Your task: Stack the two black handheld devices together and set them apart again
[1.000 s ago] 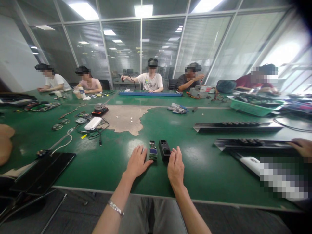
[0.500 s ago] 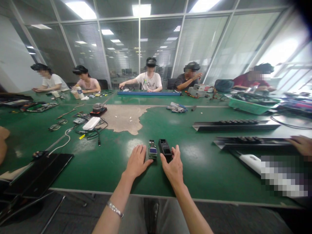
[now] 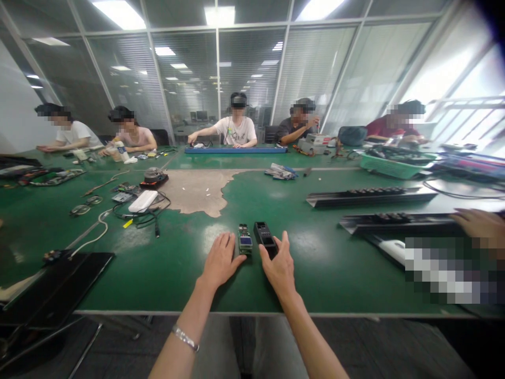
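My left hand [image 3: 219,260] lies flat on the green table, palm down and holding nothing. Its thumb reaches toward the near end of a small green circuit board [image 3: 245,243] with a little display. Just right of that board is a black plastic device shell [image 3: 262,231], long and narrow with cut-out openings. My right hand [image 3: 280,264] rests at the shell's near right side, thumb and fingers apart around its lower end. Whether the fingers touch the shell I cannot tell; they are not closed on it.
Left of my hands are a white box [image 3: 143,201] with cables and a black flat panel [image 3: 74,279]. Two black metal rails [image 3: 374,198] lie to the right, near a co-worker's hand [image 3: 479,223]. A green basket [image 3: 398,164] stands further back. Several people sit opposite.
The camera view has turned slightly to the right, so the surroundings sit further left. My hands, the circuit board and the shell keep nearly the same places relative to one another.
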Motion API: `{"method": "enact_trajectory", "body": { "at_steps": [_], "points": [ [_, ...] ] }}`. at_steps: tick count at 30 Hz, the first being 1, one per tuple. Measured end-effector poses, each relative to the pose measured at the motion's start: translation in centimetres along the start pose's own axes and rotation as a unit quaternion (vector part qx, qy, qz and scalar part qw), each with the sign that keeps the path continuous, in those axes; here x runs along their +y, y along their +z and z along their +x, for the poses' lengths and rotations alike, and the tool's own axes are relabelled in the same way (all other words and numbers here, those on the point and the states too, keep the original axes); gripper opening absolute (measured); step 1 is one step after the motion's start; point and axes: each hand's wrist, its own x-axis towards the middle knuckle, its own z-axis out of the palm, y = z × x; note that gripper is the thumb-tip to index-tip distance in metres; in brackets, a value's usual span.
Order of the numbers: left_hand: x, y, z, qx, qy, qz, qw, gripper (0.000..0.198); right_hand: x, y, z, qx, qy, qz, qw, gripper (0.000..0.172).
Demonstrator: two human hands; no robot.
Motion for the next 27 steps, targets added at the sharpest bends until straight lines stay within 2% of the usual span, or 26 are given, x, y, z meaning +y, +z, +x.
{"method": "enact_trajectory", "body": {
  "at_steps": [5, 12, 17, 22, 27],
  "points": [
    [0.1, -0.1, 0.0, 0.001, 0.001, 0.009, 1.0, 0.075, -0.2, 0.0, 0.0, -0.001, 0.005, 0.002, 1.0, 0.091],
    [0.2, -0.3, 0.0, -0.001, 0.015, 0.01, 1.0, 0.061, 0.1, 0.3, 0.0, 0.009, -0.02, -0.01, 1.0, 0.093],
    [0.2, -0.5, -0.1, 0.004, 0.016, 0.002, 1.0, 0.057, -0.3, 0.3, -0.1, -0.005, -0.031, -0.03, 0.999, 0.083],
    [0.3, -0.6, -0.1, 0.004, 0.016, 0.004, 1.0, 0.057, -1.0, -0.4, 0.0, -0.005, 0.006, -0.025, 1.0, 0.083],
    [0.2, -0.4, -0.1, 0.002, 0.014, 0.007, 1.0, 0.055, -2.8, -1.2, 0.5, 0.037, 0.003, 0.033, 0.999, 0.085]
  ]
}}
